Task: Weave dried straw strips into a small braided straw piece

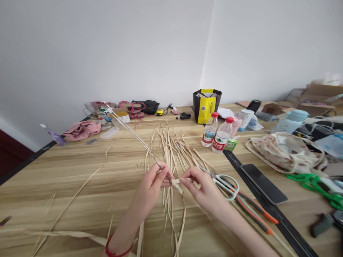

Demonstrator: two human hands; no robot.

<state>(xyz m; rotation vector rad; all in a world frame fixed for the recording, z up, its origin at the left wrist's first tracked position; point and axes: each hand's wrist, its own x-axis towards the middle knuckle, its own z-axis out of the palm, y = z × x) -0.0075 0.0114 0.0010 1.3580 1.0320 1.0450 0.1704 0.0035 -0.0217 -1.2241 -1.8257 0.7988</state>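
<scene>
Straw-coloured strip point(177, 185) sits between left hand point(158, 175) and right hand point(197, 180).

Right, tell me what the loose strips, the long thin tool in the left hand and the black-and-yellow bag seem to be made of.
Strips: dry plant fibre, perhaps straw or bamboo; tan, matt, curling. Tool: probably polished metal, from its silvery shine. Bag: coated paper or plastic; smooth, standing upright.
</scene>
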